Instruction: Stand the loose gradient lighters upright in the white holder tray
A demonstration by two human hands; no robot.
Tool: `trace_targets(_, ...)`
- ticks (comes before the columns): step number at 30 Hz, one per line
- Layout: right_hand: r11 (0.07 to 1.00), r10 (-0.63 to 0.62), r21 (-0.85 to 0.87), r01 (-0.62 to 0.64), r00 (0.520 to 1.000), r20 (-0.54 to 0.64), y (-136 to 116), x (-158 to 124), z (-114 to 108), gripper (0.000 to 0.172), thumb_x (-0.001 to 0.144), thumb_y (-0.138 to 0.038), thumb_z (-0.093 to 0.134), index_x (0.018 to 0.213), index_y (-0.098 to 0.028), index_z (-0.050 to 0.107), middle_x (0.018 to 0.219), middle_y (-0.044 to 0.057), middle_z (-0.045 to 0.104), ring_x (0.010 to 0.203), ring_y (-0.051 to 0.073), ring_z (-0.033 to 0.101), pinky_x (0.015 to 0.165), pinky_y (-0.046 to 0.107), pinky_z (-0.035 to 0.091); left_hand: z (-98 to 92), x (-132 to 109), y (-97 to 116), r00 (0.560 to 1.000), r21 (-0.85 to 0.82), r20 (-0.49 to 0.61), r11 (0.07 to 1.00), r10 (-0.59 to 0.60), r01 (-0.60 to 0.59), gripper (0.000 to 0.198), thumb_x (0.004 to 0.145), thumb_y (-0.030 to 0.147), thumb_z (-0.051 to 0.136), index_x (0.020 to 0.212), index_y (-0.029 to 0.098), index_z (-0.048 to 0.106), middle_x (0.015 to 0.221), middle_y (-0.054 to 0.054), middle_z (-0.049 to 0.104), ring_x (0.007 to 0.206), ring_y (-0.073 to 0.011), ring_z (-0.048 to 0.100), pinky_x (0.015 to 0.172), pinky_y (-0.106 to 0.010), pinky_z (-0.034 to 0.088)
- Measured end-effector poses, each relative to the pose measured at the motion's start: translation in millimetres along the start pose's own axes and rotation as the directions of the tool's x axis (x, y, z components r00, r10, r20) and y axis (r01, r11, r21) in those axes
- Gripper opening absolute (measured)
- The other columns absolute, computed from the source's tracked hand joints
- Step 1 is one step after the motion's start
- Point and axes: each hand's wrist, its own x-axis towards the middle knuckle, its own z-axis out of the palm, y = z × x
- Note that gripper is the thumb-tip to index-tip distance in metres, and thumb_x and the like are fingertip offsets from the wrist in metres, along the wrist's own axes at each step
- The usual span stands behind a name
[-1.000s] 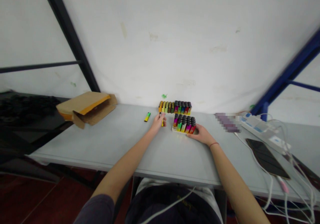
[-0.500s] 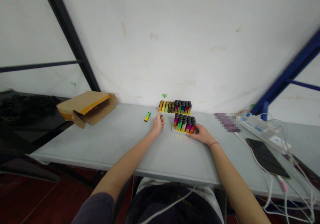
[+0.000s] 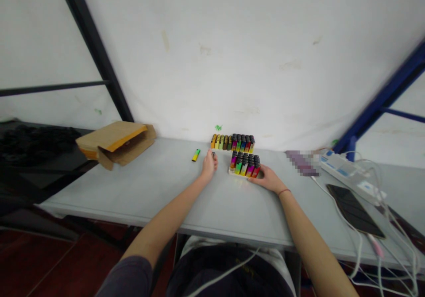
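My left hand (image 3: 209,163) is closed around a lighter (image 3: 213,155); only its dark metal top shows above the fingers. To the right, a tray of lighters (image 3: 245,165) stands on the table, its colourful lighters upright in rows with black tops. My right hand (image 3: 268,179) grips this tray at its right front corner, thumb along the front edge. Behind it, against the wall, are a group of yellow, green and brown lighters (image 3: 221,142) and another block of black-topped lighters (image 3: 243,143). A single green and yellow lighter (image 3: 195,155) lies left of my left hand.
An open cardboard box (image 3: 116,142) lies at the table's left. On the right are a white power strip (image 3: 352,175) with tangled cables, a dark phone (image 3: 355,210) and a blurred-out flat item (image 3: 303,163). A white wall (image 3: 232,67) rises behind the grey table (image 3: 159,186).
My left hand turns the lighter very slightly, its top shifting a little to the left. My right hand and the tray stay where they were.
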Motion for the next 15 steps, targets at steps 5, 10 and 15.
trace_targets(5,1.0,-0.003,0.008,0.003,1.0,-0.006,0.6,-0.1,0.4,0.05,0.075,-0.056,0.07,0.107,-0.017,0.065,0.11,0.012,0.071,0.098,0.031,0.065,0.092,0.045,0.05,0.4,2.5,-3.9,0.999,0.061,0.053,0.998,0.008,-0.011,0.037,0.092,0.039,0.028,0.061,0.022,0.038,0.043,0.008,0.029,0.033,-0.0074,0.023,0.037,-0.021,0.017)
trace_targets(10,1.0,-0.017,0.013,0.017,1.0,-0.008,1.7,0.0,0.8,0.053,0.076,-0.057,0.069,0.109,-0.016,0.064,0.111,0.013,0.071,0.099,0.03,0.065,0.092,0.044,0.051,-0.3,3.0,-6.0,0.998,0.06,0.063,0.998,0.03,-0.033,0.032,0.09,0.032,0.028,0.062,0.022,0.039,0.044,0.008,0.03,0.034,-0.0076,0.023,0.037,-0.021,0.017)
trace_targets(15,1.0,-0.011,0.008,0.011,1.0,-0.005,1.7,0.0,1.1,0.052,0.076,-0.056,0.069,0.109,-0.016,0.064,0.11,0.013,0.071,0.098,0.03,0.065,0.091,0.045,0.051,-0.4,3.7,-5.8,0.998,0.032,0.051,0.998,0.045,-0.047,0.036,0.094,0.04,0.029,0.064,0.022,0.039,0.046,0.008,0.031,0.034,-0.0073,0.024,0.037,-0.021,0.019)
